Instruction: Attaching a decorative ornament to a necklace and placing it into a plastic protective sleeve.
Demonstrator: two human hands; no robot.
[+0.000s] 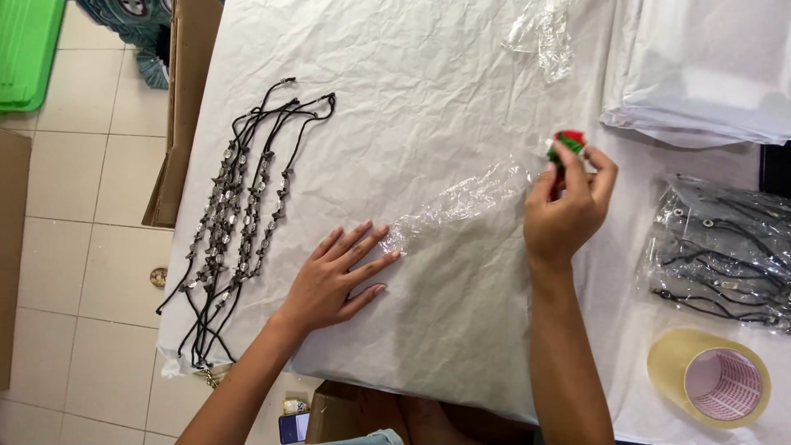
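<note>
Right hand [568, 210]: pinched shut on small red-green item [568, 142], at right end of clear plastic sleeve [461, 202].
Left hand [338, 276]: flat, fingers spread, pressing sleeve's near-left end.
Sleeve axis: near-left to far-right, between hands.
Beaded cords [239, 214]: well left, nearer left hand.

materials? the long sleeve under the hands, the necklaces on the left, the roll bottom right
Sleeve: thin clear plastic film, glossy; see-through with crinkly highlights. The left hand presses one end, the right hand holds the other.
Necklaces: dark cord, matte, strung with silvery beads, likely metal or coated plastic; too small to tell.
Roll: yellowish translucent tape on a pink core, probably plastic.
</note>
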